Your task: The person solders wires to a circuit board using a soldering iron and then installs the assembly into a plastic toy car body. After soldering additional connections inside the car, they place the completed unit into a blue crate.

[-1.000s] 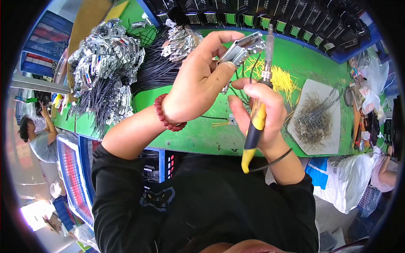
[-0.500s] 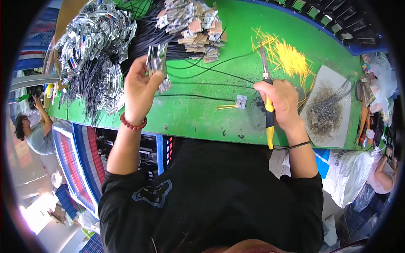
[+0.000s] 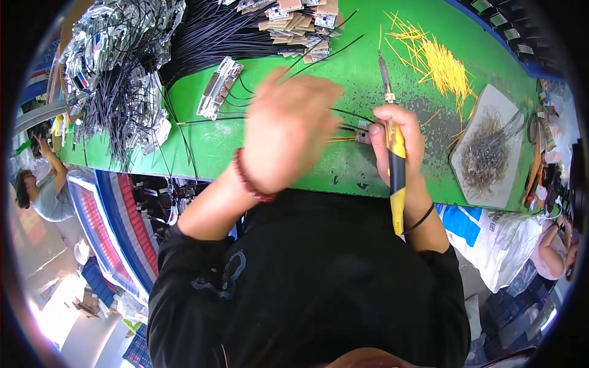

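My right hand (image 3: 402,141) is wrapped round the yellow and black handle of a soldering iron (image 3: 397,178), its metal tip pointing away from me. Close beside its fingertips lies a small circuit board (image 3: 363,130) with yellow wires and black leads running to it; whether the fingers touch it I cannot tell. My left hand (image 3: 285,132), with a red bead bracelet on its wrist, hovers over the black leads. Its fingers are smeared by motion, so what they hold, if anything, does not show. To its left a silvery metal housing (image 3: 219,88) lies on the green table with black wires attached.
Silvery housings with black wires (image 3: 123,49) are heaped at the left. Small boards on brown backing (image 3: 300,30) pile up at the back. Yellow wires (image 3: 445,67) lie scattered at the right, beside a pale slab (image 3: 515,116) covered in dark residue. Another person (image 3: 49,190) is at far left.
My left hand has let go of the metal housing, which now lies on the table, and has swung right. My right hand, with the soldering iron, has come close to the small board.
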Motion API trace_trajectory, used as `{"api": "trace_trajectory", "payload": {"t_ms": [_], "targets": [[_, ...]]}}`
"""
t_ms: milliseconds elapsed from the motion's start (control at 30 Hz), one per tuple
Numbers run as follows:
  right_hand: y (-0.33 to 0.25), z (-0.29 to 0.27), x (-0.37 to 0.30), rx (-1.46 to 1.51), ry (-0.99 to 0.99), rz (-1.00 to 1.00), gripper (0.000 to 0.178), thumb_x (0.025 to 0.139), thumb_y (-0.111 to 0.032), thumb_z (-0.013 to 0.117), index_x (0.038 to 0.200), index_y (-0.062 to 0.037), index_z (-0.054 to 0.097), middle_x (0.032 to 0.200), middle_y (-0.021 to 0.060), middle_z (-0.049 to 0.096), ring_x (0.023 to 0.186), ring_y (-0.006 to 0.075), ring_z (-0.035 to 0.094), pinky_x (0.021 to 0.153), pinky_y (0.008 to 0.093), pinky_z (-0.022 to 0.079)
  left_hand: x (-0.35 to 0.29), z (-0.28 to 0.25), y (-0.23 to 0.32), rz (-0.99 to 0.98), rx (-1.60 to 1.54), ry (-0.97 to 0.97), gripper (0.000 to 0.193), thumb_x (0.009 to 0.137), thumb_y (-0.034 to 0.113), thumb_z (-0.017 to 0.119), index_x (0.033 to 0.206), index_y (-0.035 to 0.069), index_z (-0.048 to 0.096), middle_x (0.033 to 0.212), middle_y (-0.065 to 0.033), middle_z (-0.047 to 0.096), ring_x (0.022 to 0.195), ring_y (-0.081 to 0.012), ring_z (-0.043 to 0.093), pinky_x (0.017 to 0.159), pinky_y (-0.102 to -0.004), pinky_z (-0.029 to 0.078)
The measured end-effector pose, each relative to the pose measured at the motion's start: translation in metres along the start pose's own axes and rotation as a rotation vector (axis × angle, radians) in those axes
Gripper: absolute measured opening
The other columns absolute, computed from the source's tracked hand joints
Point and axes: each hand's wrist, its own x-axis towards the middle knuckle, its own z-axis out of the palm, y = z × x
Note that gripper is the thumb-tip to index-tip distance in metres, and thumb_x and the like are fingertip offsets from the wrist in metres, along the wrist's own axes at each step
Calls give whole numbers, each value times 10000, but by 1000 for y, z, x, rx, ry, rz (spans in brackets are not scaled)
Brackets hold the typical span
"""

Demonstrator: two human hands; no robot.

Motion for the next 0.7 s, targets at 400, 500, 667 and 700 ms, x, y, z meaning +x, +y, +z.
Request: {"api": "trace_trajectory", "payload": {"t_ms": [400, 500, 667, 700], "targets": [[-1, -12, -11, 7, 100, 74, 359, 802, 40, 672, 1117, -62, 531, 760, 52, 632, 654, 72, 573, 597, 216, 456, -1, 32, 6, -81, -169, -223, 84, 774, 64, 678, 856, 52, 667, 746, -106, 644, 669, -298, 630, 593, -373, 504], [-2, -7, -7, -115, 46, -31, 454, 777, 148, 613, 1155, -47, 451, 779, 44, 607, 653, 68, 540, 597, 203, 423, 5, 38, 24, -84, -216, -179, 103, 774, 59, 679, 875, 51, 661, 785, -114, 657, 706, -299, 641, 613, -371, 510], [1, -20, -11, 59, 30, 93, 382, 873, 40, 616, 1192, -51, 426, 831, 83, 634, 712, 81, 547, 611, 206, 419, 3, 40, 16, -205, -482, -119, 98, 786, 5, 654, 882, 21, 647, 846, -132, 661, 762, -305, 651, 653, -334, 523], [2, -20, -10, 54, 35, 99, 382, 873, 40, 616, 1192, -51, 426, 831, 83, 634, 712, 81, 547, 611, 206, 419, 5, 41, 13, -85, -489, -76, 100, 784, 4, 660, 882, 17, 644, 869, -127, 663, 777, -304, 650, 666, -330, 527]]}}
